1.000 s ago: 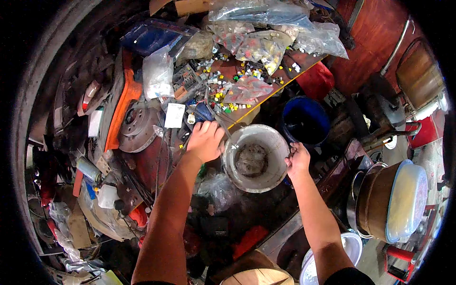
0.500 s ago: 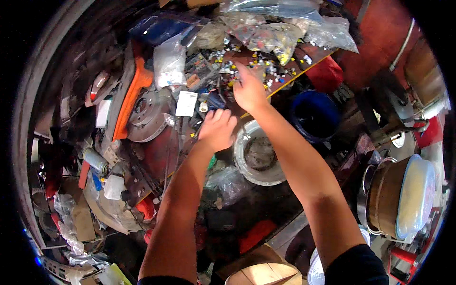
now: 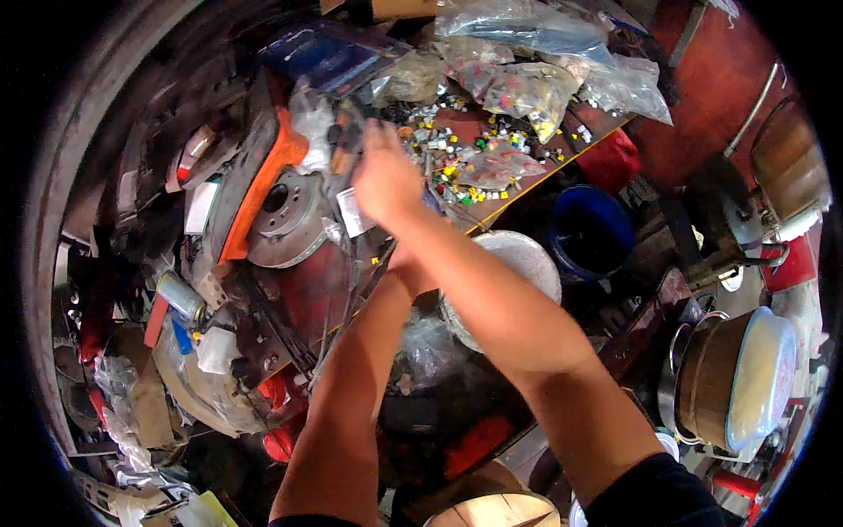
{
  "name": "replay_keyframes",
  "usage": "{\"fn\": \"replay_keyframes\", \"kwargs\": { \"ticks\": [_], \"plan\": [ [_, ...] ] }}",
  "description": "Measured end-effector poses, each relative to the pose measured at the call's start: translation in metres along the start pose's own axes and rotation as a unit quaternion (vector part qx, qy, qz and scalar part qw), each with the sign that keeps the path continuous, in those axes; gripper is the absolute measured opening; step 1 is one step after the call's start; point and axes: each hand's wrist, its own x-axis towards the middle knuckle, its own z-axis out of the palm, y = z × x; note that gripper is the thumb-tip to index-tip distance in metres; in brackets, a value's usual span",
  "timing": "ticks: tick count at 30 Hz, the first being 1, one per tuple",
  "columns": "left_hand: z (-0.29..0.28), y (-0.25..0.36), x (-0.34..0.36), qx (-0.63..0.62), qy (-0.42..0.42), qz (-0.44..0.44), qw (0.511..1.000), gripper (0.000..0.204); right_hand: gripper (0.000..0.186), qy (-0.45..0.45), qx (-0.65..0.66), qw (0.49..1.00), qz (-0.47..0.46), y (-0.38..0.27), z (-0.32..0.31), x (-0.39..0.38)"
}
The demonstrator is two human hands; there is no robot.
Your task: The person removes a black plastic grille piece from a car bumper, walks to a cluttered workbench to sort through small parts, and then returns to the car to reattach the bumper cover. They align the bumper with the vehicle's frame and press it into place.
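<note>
My right hand reaches over a clutter of parts beside a clear plastic bag, its fingers curled, blurred, around something I cannot make out. A white card is just below it. My left hand is mostly hidden under my right forearm, fingers out of sight. The pale bucket stands behind that forearm, partly covered. A metal brake disc and an orange plastic piece lie to the left of my hands.
Bags and small connectors cover a bench with a yellow edge. A blue bucket stands right of it, stacked brown pots with a lid at right. A spray can and assorted clutter lie at left.
My right hand has left the pale bucket's rim and swept up-left across my left arm to the parts by the bags. My left hand now lies mostly hidden beneath it.
</note>
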Motion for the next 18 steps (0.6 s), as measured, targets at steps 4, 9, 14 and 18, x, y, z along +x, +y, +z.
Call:
{"fn": "replay_keyframes", "kwargs": {
  "ticks": [4, 9, 14, 18],
  "plan": [
    [-0.024, 0.015, 0.006, -0.029, 0.117, 0.000, 0.993, 0.031, 0.056, -0.057, -0.031, 0.997, 0.046, -0.034, -0.004, 0.002],
    [-0.048, 0.018, 0.010, -0.050, 0.071, -0.002, 0.996, 0.032, 0.057, -0.028, -0.090, 0.996, 0.002, -0.043, 0.003, 0.001],
    [-0.058, 0.021, 0.012, -0.050, 0.033, -0.004, 0.998, 0.030, 0.057, -0.013, -0.098, 0.995, -0.019, -0.040, 0.006, -0.001],
    [-0.054, 0.025, 0.013, -0.047, 0.054, -0.013, 0.997, 0.029, 0.056, -0.054, -0.087, 0.995, -0.011, -0.028, -0.001, 0.001]
  ]
}}
